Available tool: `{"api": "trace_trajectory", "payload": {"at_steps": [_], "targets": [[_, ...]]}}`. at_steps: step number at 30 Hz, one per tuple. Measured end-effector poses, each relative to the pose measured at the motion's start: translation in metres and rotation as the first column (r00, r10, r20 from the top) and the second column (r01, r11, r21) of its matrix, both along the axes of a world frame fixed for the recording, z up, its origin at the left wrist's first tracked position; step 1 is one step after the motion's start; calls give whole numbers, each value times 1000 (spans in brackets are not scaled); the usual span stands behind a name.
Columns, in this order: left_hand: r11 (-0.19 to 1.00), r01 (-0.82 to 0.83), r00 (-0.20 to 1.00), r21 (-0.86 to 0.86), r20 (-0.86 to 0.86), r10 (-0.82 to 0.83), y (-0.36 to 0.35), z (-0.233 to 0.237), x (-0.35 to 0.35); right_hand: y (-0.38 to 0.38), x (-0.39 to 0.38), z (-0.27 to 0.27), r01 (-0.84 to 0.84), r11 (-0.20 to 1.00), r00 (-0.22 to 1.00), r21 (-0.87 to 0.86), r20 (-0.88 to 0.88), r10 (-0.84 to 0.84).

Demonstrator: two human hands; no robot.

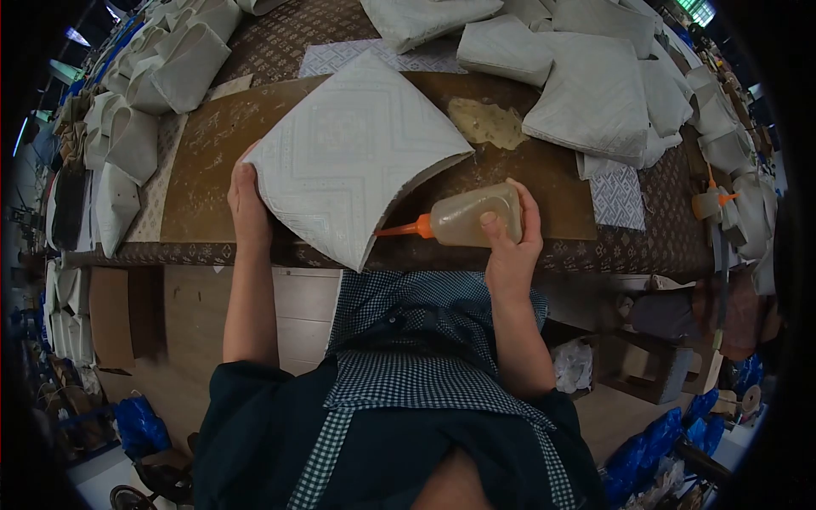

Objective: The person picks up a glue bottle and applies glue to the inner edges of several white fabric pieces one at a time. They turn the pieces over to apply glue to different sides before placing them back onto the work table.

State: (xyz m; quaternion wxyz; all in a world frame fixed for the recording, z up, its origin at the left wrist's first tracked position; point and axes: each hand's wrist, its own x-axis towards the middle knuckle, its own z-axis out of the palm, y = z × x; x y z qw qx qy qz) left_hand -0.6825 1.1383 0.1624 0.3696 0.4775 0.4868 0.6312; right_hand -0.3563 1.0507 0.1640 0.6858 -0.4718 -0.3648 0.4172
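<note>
My left hand (249, 204) grips the left corner of a white embossed pouch-like piece (357, 144), thumb on top and the other fingers hidden behind it. The piece is turned like a diamond over the table, its lower right edge gaping a little. In my right hand (517, 246) is a squeeze bottle (467, 215), tilted on its side, its cloudy body pressed between thumb and fingers. Its orange nozzle (404, 229) points left, and the tip meets the open edge of the white piece near the bottom corner.
A brown board (204, 187) lies on the patterned tablecloth (659, 225), with a dried yellowish patch (487, 123) on it. White pieces (591, 98) pile at the back right, and others (191, 68) stand at the left. Another orange-tipped bottle (707, 202) is at the far right.
</note>
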Motion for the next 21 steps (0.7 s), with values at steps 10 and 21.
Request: {"api": "trace_trajectory", "payload": {"at_steps": [10,21], "targets": [[996,91,908,-23,-408,-93,26,57,-3,-26,-5,-3,-87,993,995,-76,-63,82],[883,205,244,-423,-851,-464,183,81,115,-36,-2,-4,-6,997,990,-71,-141,-4]]}}
